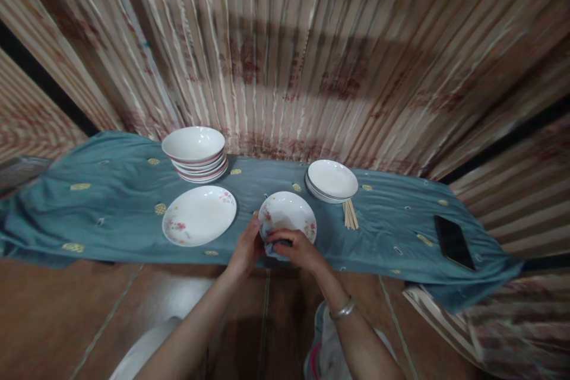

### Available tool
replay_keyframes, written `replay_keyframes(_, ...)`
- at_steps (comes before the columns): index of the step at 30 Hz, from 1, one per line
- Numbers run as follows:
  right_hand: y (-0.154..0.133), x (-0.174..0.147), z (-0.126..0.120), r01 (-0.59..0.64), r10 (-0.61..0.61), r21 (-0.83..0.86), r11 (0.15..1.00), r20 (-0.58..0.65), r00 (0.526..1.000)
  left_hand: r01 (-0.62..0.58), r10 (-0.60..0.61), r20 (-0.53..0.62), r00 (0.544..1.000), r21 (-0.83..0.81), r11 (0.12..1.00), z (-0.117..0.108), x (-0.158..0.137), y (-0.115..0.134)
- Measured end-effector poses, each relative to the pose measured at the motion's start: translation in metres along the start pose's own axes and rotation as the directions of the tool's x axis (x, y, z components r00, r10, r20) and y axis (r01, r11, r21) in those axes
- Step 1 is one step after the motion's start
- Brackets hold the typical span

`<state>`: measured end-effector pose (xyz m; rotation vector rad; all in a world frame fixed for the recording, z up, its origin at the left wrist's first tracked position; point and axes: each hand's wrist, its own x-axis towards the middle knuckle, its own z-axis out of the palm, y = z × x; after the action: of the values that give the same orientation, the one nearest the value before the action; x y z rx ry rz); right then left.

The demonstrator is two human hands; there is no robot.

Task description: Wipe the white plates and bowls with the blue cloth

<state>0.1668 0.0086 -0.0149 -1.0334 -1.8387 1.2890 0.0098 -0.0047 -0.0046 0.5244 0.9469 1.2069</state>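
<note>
Cloth (pixel 271 244), bluish grey, is bunched under the right hand (pixel 297 247), whose bent fingers pinch its folds against the near part of a flowered dish (pixel 288 209). The left hand (pixel 247 248) grips the dish's left rim between its fingers, their tips partly hidden. The dish is at the near edge of the table (pixel 383 237), between a larger flowered plate (pixel 200 217) and a stack of plates (pixel 332 179); whether it touches the tabletop is hard to tell. Pale sticks (pixel 350 215) lie just beside that stack, and a dark phone (pixel 454 242) well apart.
</note>
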Motion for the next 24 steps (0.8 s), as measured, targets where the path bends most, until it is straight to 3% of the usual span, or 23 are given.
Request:
replay_keyframes(7,-0.004,-0.014,-0.017,-0.067,0.066,-0.277,0.958,-0.013,0.998,0.029,-0.027,-0.061,0.998,0.041,0.999,-0.005,0.004,0.0)
replay_keyframes(14,0.01,-0.02,-0.031,-0.215,0.061,-0.638,0.739,-0.254,0.965,0.001,0.006,-0.072,0.997,0.093,0.996,-0.006,0.005,-0.001)
replay_keyframes(18,0.021,-0.014,-0.034,-0.236,0.003,-0.694,0.68,-0.319,0.948,-0.001,0.009,-0.075,0.997,0.106,0.994,-0.004,0.004,0.001)
replay_keyframes(24,0.028,0.001,-0.029,-0.2,-0.07,-0.667,0.717,-0.355,0.932,-0.003,0.013,-0.085,0.996,0.117,0.993,-0.001,0.004,0.002)
